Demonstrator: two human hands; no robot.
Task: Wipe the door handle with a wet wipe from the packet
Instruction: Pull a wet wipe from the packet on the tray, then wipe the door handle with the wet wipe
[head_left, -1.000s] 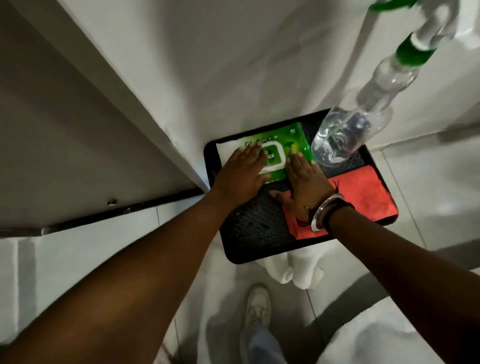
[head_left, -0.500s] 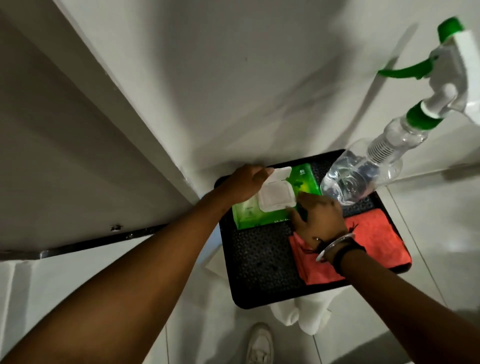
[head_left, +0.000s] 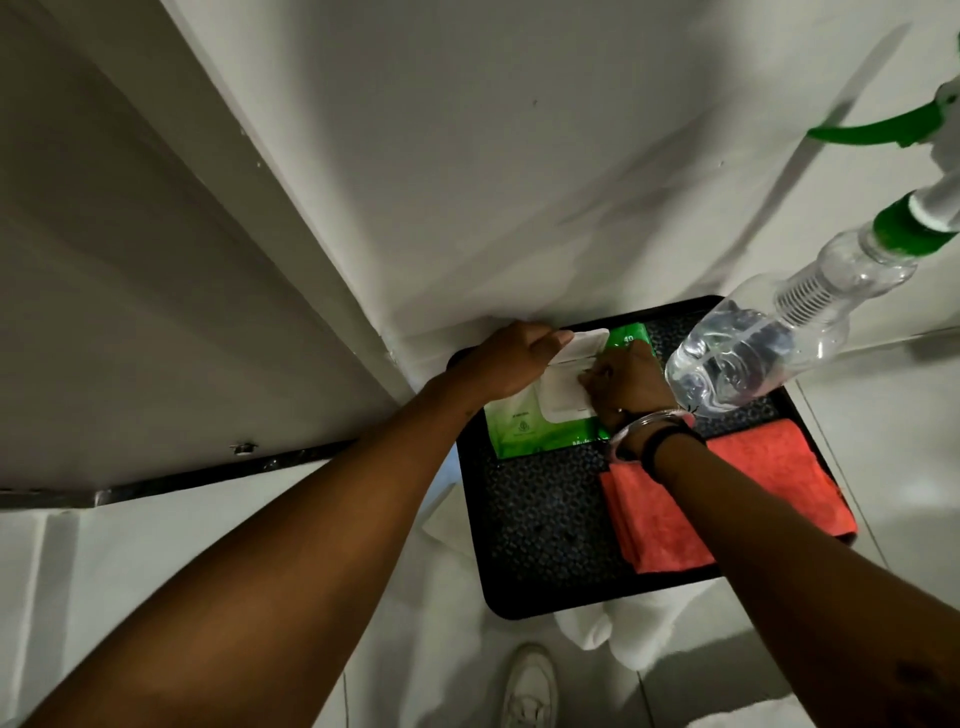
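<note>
The green wet wipe packet (head_left: 524, 428) is seen lying at the far left of the black tray (head_left: 540, 525), directly under both hands. Its white flip lid (head_left: 584, 340) is held raised by the left hand (head_left: 501, 361). The right hand (head_left: 626, 382) is curled at the packet's opening; what is pinched cannot be told.
</note>
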